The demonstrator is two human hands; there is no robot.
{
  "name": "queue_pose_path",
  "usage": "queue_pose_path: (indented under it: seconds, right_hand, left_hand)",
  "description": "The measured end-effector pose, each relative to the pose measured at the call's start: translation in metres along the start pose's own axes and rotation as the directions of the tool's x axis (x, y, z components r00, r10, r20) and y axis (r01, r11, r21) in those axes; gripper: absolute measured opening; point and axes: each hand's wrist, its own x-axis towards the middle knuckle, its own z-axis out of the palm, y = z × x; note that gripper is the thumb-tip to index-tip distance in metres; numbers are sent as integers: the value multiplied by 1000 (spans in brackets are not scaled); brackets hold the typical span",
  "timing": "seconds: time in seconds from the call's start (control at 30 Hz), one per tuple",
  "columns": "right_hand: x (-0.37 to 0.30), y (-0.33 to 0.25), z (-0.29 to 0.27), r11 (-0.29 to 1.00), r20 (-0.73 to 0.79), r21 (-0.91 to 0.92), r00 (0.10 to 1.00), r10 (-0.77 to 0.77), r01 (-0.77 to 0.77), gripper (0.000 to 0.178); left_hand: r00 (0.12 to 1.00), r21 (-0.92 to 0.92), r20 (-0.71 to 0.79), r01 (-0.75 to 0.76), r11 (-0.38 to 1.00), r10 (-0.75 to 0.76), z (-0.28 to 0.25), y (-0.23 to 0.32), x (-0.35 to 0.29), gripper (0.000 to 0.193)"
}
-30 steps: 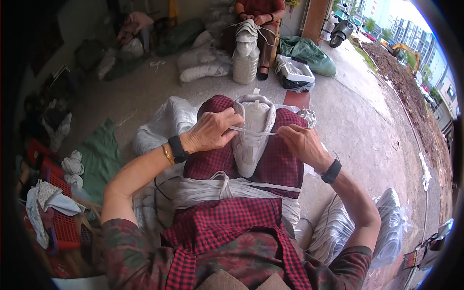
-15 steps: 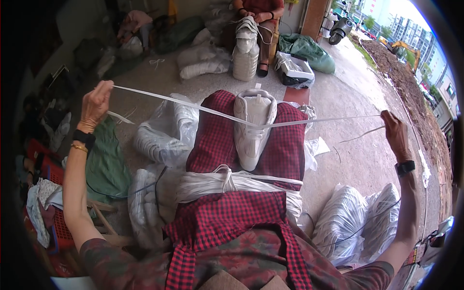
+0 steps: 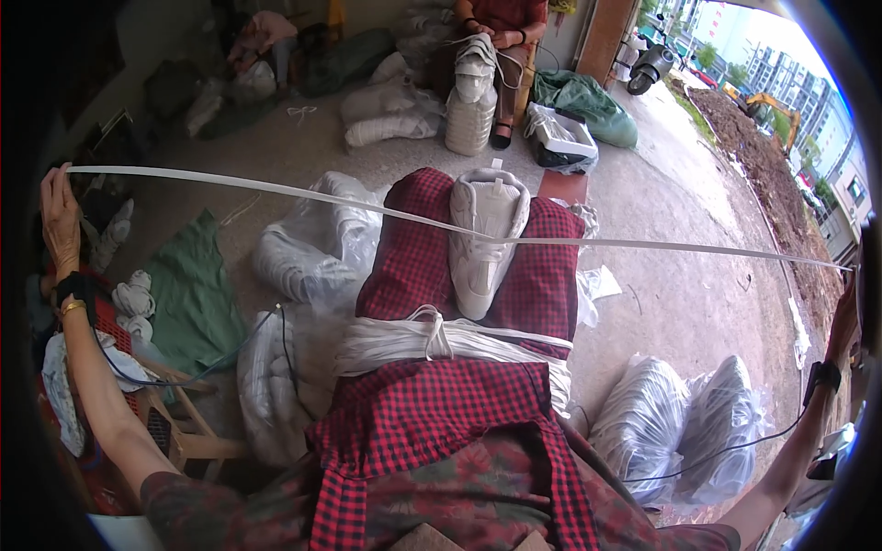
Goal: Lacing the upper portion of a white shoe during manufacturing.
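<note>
A white shoe rests toe toward me between my knees, on a red-and-black checked apron. Through its lower eyelets runs a long flat white shoelace, its two halves stretched out to either side. At the far left my left hand is closed on one end of the lace. My right hand, at the right rim and partly lost in the dark edge, grips the other end. Across my lap lies a tied bundle of white laces.
Plastic-wrapped shoes stand on the floor to the left and right. A green cloth and a wooden stool are at left. Ahead, a seated person handles a stack of shoes near an open box.
Both hands have moved farther apart and outward, the left to the far left, the right to the right rim. More of the lace now spans each side of the shoe.
</note>
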Motion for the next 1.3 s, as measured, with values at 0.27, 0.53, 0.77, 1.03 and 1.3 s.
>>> queue_pose_path:
  seconds: [0.27,0.53,0.77,1.03,1.3]
  right_hand:
    - [-56,-200,40,-28,226,970,864,450,-240,29]
    - [-58,-436,-123,-585,338,628,857,-388,-512,18]
    - [-52,-460,-142,-481,266,714,833,-485,-509,8]
    - [-46,-462,-130,-454,270,633,728,-630,-627,11]
    - [-42,-485,-120,-519,246,541,714,-655,-662,15]
  left_hand:
    - [709,-781,182,526,338,-682,-32,238,18,25]
    - [732,-617,681,550,-563,-31,-91,485,72,23]
    - [743,-544,591,655,-525,315,-110,576,45,16]
    - [683,-522,624,725,-448,379,-116,580,33,15]
    - [686,-514,638,717,-471,349,-117,582,27,13]
